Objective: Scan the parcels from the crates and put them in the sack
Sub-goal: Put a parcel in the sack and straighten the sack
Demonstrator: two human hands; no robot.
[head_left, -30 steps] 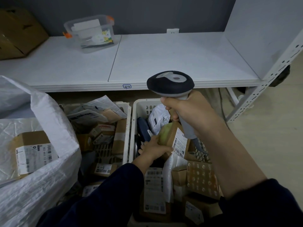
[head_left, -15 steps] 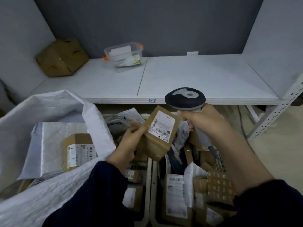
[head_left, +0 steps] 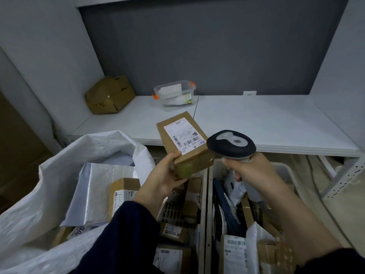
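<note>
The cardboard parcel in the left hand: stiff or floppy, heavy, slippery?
Probably stiff: the cardboard parcel keeps crisp edges. Likely light, since the left hand holds it up by one end alone. Its glossy taped end may be somewhat slippery.

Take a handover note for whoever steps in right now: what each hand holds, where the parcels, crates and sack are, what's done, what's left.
Left hand grips a brown cardboard parcel, white label up.
Right hand grips the grey-and-black handheld scanner, its head beside that label.
White woven sack, at left, holds a labelled cardboard box and a white mailer.
Done: those two bagged.
Left: scan the held parcel, drop it in the sack, then empty the two white plastic crates.
</note>
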